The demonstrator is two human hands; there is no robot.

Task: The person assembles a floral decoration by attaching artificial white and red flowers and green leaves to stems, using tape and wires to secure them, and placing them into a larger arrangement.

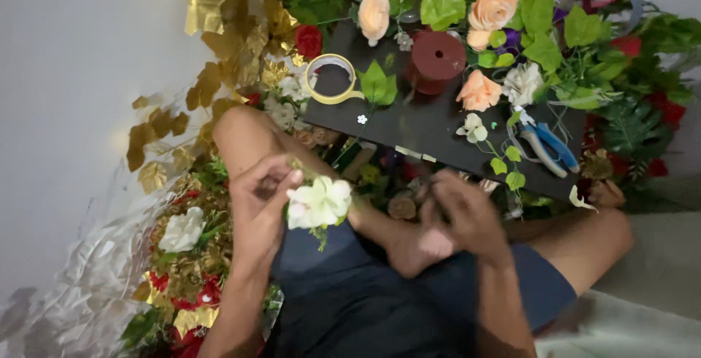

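Gold foil leaves [219,7] crowding the far left, bare wall beyond. Left hand [263,197] pinched shut on white artificial flower [319,203], held over lap, clear of black board [431,128] edge. Right hand [467,215] blurred, curled near foot; grip cannot be told. Blue-handled pliers [548,150] on board's right edge, hemmed by foliage.

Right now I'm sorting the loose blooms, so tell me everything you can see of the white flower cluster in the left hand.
The white flower cluster is a small bunch of pale cream-white blooms with soft, rounded petals, artificial by the look of it. Bits of green leaf show at its edges and a short greenish sprig hangs below. The left hand pinches it from its left side, fingers touching the petals. It is held above the person's lap, over the dark shorts, near the front edge of the black board. Its stem is hidden.
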